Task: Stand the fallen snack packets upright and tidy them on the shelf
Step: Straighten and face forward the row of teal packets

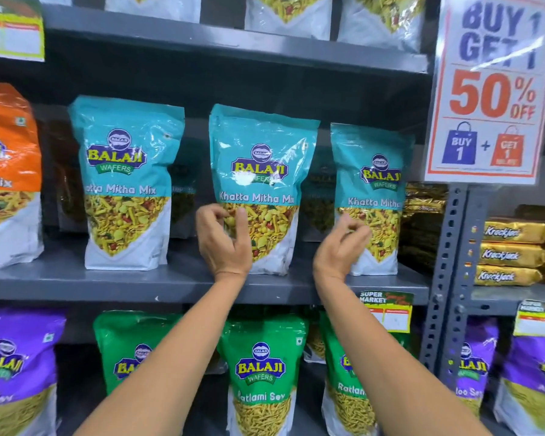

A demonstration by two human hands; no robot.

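Note:
Three teal Khatta Mitha Mix packets stand upright on the grey middle shelf (177, 286): a left packet (126, 184), a middle packet (265, 171) and a right packet (373, 190). My left hand (224, 240) is raised in front of the middle packet's lower left, fingers loosely curled and apart, holding nothing. My right hand (340, 247) hovers between the middle and right packets, fingers curled, also without anything in it. Whether either hand touches a packet is unclear. More teal packets stand in shadow behind the front row.
An orange mix packet (7, 171) stands at the far left. Green Ratlami Sev packets (261, 372) and purple packets (16, 366) fill the shelf below. A "Buy 1 Get 1" sign (491, 89) hangs on the upright post at right, with gold Krackjack packs (513, 253) beyond.

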